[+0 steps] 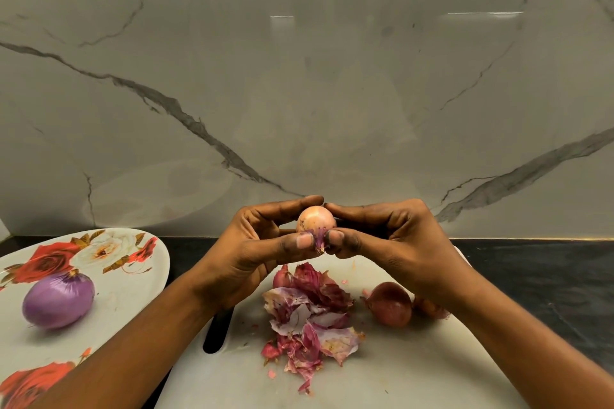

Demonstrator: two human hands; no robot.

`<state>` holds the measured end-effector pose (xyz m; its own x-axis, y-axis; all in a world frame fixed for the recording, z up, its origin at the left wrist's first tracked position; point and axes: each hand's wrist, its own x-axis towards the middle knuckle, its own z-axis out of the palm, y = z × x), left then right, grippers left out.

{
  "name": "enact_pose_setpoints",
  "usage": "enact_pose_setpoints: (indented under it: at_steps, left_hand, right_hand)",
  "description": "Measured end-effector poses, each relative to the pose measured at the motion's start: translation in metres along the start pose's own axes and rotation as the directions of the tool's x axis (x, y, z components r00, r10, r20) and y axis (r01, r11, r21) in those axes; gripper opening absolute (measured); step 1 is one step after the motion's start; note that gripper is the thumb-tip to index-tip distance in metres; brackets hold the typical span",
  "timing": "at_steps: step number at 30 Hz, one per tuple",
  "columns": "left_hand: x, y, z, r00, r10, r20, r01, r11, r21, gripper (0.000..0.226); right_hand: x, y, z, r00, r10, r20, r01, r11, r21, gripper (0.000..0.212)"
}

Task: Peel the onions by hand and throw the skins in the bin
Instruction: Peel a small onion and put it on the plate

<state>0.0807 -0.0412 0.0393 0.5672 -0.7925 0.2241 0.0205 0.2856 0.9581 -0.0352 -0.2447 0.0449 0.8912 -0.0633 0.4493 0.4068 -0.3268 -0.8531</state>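
Both hands meet above the cutting board: the left hand and right hand curl around a small pale onion, thumbs pinching a purple strip of skin at its lower end. Forearms angle inward. Loose skins pile below, beside an unpeeled onion.

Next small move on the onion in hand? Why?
Probably pull the loose purple flap down and off the held onion. The left hand and right hand both grip it above the board, thumbs either side of that flap, and pale dry skin covers the rest. Then drop the piece on the skin pile.
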Motion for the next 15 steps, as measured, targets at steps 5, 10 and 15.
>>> enact_pose_setpoints:
  at_steps: [5,10,15]
  left_hand:
    - [0.0022,0.0009,0.0006,0.999,0.007,-0.050,-0.008,1.000,-0.006,0.067]
    - [0.0043,-0.0025,0.0010,0.996,0.021,-0.091,-0.015,0.998,0.068,0.066]
    - [0.0041,-0.0054,0.0025,0.995,0.027,-0.093,-0.016,0.993,0.119,0.065]
  right_hand:
    - [0.0029,0.0001,0.0010,0.998,0.050,0.023,-0.051,0.999,0.017,0.039]
    - [0.0032,-0.0002,0.0007,0.992,0.121,0.026,-0.121,0.993,-0.009,0.044]
    - [0.0005,0.0001,0.0009,0.993,0.117,-0.006,-0.118,0.991,-0.069,0.043]
